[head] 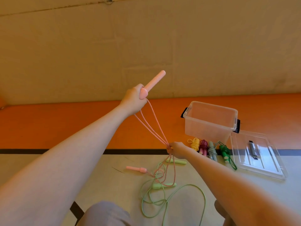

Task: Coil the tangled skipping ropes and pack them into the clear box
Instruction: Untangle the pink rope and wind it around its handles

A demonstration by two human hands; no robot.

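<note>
From your head camera: your left hand (134, 100) is raised, arm outstretched, gripping a pink rope handle (154, 83). Your right hand (176, 150), lower down, is pinching the pink rope (154, 126) strands taut. A green rope (164, 201) is lying tangled on the floor; the clear box (210, 121) is standing open nearby.

A sports hall: pale floor (40, 167) marked with a black court line (24, 151), orange padded mat (65, 124) against the beige wall (146, 38)
</note>
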